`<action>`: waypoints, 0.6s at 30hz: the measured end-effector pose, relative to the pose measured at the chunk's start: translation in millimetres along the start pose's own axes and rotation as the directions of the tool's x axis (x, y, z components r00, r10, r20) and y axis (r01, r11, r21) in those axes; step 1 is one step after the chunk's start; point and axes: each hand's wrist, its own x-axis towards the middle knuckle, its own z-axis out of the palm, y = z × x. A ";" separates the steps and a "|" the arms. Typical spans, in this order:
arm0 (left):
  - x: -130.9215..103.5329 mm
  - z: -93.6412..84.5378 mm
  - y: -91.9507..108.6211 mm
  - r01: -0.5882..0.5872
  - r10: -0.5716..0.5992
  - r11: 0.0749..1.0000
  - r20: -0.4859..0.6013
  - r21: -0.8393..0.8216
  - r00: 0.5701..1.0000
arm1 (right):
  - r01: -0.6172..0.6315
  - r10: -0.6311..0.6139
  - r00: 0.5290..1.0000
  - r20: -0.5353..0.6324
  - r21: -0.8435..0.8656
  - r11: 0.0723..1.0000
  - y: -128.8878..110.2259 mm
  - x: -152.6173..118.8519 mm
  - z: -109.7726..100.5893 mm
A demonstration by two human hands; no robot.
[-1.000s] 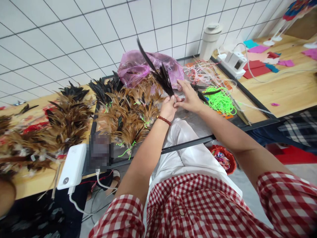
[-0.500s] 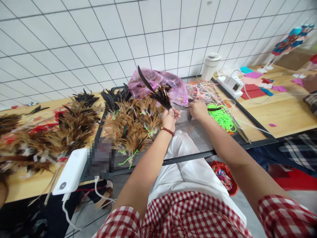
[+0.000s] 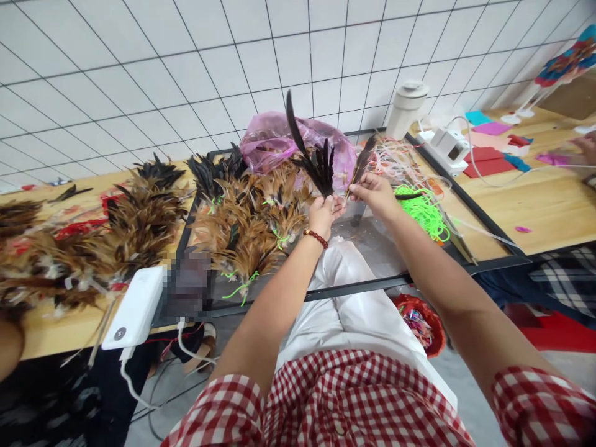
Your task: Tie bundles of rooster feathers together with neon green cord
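A bunch of dark feathers [image 3: 321, 171] fans upward from my left hand [image 3: 322, 217], whose fingers are closed round the quill ends; one long curved feather rises above the others. My right hand [image 3: 376, 194] pinches a single dark feather [image 3: 363, 158] near its base, close beside the bunch. Brown feather bundles [image 3: 254, 214], some tied with green string, lie on the tray left of my hands. Behind them sits a pink plastic bag [image 3: 267, 146]. To the right of my right hand is a heap of bright green string [image 3: 424, 216].
The black-rimmed tray [image 3: 358, 285] reaches over my lap. A white bottle [image 3: 407, 110] and a white power adapter [image 3: 447, 149] stand at the back right. More feathers [image 3: 139, 217] and a white power bank [image 3: 135, 310] lie left. Another person's hand [image 3: 586, 148] shows at far right.
My right hand has risen from the tray surface and moved toward the left hand, now with a single feather in its fingers. The bunch in my left hand has turned more upright.
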 end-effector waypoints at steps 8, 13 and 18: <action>-0.4 -1.7 -6.7 -0.025 -0.004 0.972 0.123 0.234 0.992 | 0.037 -0.037 0.999 -0.010 -0.017 0.999 -4.3 -4.0 5.9; -0.4 -2.3 -9.9 -0.102 0.027 0.930 0.212 0.353 0.977 | 0.058 -0.058 0.998 0.002 -0.206 0.977 -1.3 3.4 -5.0; 4.9 -2.3 -8.7 -0.110 0.101 0.976 0.058 0.186 0.993 | -0.058 -0.107 0.974 -0.201 -0.674 0.737 -6.5 12.3 -53.0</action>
